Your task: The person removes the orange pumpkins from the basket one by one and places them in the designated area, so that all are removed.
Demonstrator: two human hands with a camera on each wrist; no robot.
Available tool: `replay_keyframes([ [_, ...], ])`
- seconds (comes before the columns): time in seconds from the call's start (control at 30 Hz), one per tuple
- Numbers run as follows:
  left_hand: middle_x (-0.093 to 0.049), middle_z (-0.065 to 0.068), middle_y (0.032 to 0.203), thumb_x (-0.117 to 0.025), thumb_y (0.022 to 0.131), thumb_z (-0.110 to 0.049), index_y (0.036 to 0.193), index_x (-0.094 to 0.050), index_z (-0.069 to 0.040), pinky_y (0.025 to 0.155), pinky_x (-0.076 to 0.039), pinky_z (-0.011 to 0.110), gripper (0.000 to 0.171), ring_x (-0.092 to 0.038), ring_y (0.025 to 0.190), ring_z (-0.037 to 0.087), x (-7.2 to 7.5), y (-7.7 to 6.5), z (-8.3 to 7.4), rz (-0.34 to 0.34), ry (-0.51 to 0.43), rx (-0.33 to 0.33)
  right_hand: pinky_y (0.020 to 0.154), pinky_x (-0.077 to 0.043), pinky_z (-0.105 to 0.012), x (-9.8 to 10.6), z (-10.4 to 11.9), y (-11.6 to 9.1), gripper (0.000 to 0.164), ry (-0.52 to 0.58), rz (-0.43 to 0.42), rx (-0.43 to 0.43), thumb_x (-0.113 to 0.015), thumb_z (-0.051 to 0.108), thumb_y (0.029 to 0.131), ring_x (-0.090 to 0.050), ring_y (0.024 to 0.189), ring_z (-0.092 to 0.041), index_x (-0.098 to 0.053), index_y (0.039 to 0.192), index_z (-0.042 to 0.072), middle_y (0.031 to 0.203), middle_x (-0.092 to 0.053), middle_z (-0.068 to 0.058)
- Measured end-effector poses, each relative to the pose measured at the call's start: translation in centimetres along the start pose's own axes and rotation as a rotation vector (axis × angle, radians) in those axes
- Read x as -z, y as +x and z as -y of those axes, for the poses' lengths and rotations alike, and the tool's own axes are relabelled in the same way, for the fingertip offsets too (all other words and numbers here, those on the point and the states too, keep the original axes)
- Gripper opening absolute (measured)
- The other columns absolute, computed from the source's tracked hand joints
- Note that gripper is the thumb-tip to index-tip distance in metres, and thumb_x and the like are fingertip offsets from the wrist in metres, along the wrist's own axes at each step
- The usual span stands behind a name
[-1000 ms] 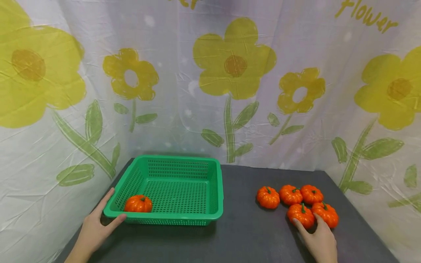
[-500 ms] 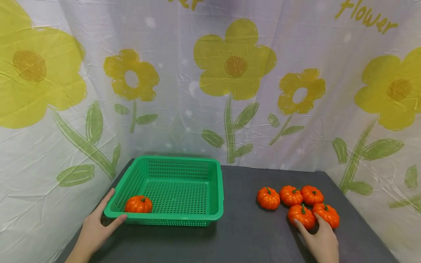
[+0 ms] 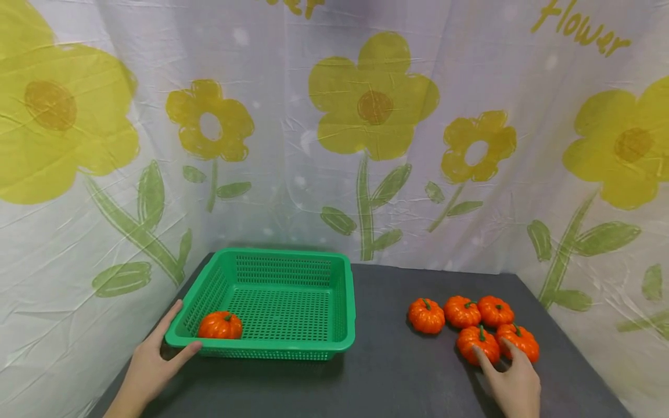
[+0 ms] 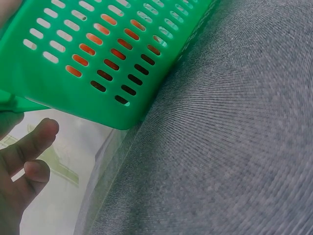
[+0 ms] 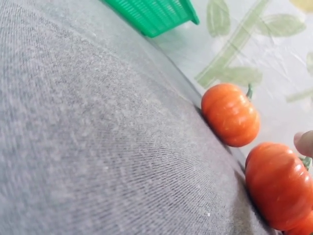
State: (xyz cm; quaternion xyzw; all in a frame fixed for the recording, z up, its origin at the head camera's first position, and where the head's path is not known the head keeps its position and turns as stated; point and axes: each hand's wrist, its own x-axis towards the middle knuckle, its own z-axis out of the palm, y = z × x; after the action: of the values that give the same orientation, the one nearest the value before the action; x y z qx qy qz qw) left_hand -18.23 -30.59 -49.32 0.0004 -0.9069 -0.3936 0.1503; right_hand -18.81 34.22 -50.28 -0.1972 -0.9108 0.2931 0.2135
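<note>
In the head view, my left hand (image 3: 148,363) rests at the near left corner of a green plastic basket (image 3: 272,344). Thumb and index finger spread along its two sides; the left wrist view shows other fingers (image 4: 36,139) clear of its slotted wall. One small orange pumpkin (image 3: 219,325) sits inside that corner. On the right, my right hand (image 3: 512,383) reaches over the front pumpkin (image 3: 478,342), thumb and index finger apart at its near right side. A fingertip (image 5: 305,143) shows above a pumpkin (image 5: 279,186) in the right wrist view. Contact there is unclear.
Beside the front pumpkin lies another pumpkin (image 3: 522,342). Behind them stand three more: a left one (image 3: 425,316), a middle one (image 3: 462,312) and a right one (image 3: 495,311). A dark grey tabletop (image 3: 387,371) lies between basket and pumpkins. A flower-printed curtain (image 3: 282,191) surrounds the table.
The right hand's thumb has shifted slightly right on the front pumpkin, and the hand has drifted a little right. Left hand, basket and pumpkins stay in place.
</note>
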Motion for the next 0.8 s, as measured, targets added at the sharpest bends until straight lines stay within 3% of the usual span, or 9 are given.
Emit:
replay_keyframes([
  [0.2, -0.033, 0.030, 0.167, -0.076, 0.099, -0.041, 0.172, -0.016, -0.032, 0.098, -0.044, 0.078, 0.096, -0.042, 0.141, 0.060, 0.0, -0.1, 0.1, 0.001, 0.005, 0.001, 0.095, -0.053, -0.066, 0.0, 0.0, 0.0, 0.078, 0.049, -0.071, 0.001, -0.079, 0.051, 0.094, -0.067, 0.106, -0.051, -0.060, 0.140, -0.009, 0.136, -0.061, -0.035],
  [0.37, -0.033, 0.030, 0.167, -0.076, 0.098, -0.041, 0.172, -0.015, -0.033, 0.098, -0.044, 0.077, 0.096, -0.043, 0.141, 0.060, 0.0, 0.0, 0.1, -0.002, 0.002, -0.001, 0.072, -0.064, -0.045, 0.2, 0.2, -0.1, 0.072, 0.078, -0.113, 0.027, -0.081, 0.050, 0.093, -0.071, 0.100, -0.047, -0.065, 0.137, -0.005, 0.135, -0.065, -0.031],
  [0.47, -0.033, 0.029, 0.167, -0.076, 0.099, -0.041, 0.172, -0.015, -0.034, 0.097, -0.044, 0.078, 0.096, -0.043, 0.141, 0.060, -0.1, 0.0, 0.2, 0.001, 0.002, -0.002, 0.063, -0.061, -0.029, 0.3, 0.6, -0.2, 0.069, 0.107, -0.111, 0.043, -0.081, 0.048, 0.093, -0.071, 0.105, -0.047, -0.066, 0.136, -0.003, 0.136, -0.066, -0.029],
  [0.57, -0.033, 0.029, 0.167, -0.076, 0.099, -0.041, 0.172, -0.015, -0.034, 0.097, -0.044, 0.078, 0.096, -0.043, 0.141, 0.060, -0.1, -0.1, 0.2, 0.002, 0.002, -0.004, 0.060, -0.052, -0.020, 0.4, 1.2, -0.3, 0.066, 0.115, -0.112, 0.067, -0.081, 0.047, 0.093, -0.073, 0.095, -0.040, -0.067, 0.135, -0.002, 0.135, -0.067, -0.026],
  [0.7, -0.033, 0.029, 0.167, -0.077, 0.098, -0.040, 0.172, -0.016, -0.033, 0.097, -0.044, 0.078, 0.096, -0.042, 0.141, 0.060, 0.0, -0.1, 0.2, 0.005, 0.003, -0.006, 0.056, -0.037, -0.023, 0.1, 2.0, -0.6, 0.059, 0.105, -0.119, 0.088, -0.083, 0.043, 0.093, -0.056, 0.062, -0.018, -0.069, 0.134, 0.003, 0.118, -0.072, -0.020],
  [0.8, -0.032, 0.029, 0.168, -0.076, 0.099, -0.041, 0.172, -0.016, -0.032, 0.098, -0.042, 0.080, 0.096, -0.041, 0.142, 0.062, 0.1, 0.0, 0.1, 0.012, 0.005, -0.005, 0.054, -0.036, -0.025, -0.2, 2.6, -0.7, 0.054, 0.117, -0.107, 0.101, -0.083, 0.039, 0.093, -0.038, 0.049, -0.013, -0.069, 0.133, 0.005, 0.115, -0.072, -0.017],
])
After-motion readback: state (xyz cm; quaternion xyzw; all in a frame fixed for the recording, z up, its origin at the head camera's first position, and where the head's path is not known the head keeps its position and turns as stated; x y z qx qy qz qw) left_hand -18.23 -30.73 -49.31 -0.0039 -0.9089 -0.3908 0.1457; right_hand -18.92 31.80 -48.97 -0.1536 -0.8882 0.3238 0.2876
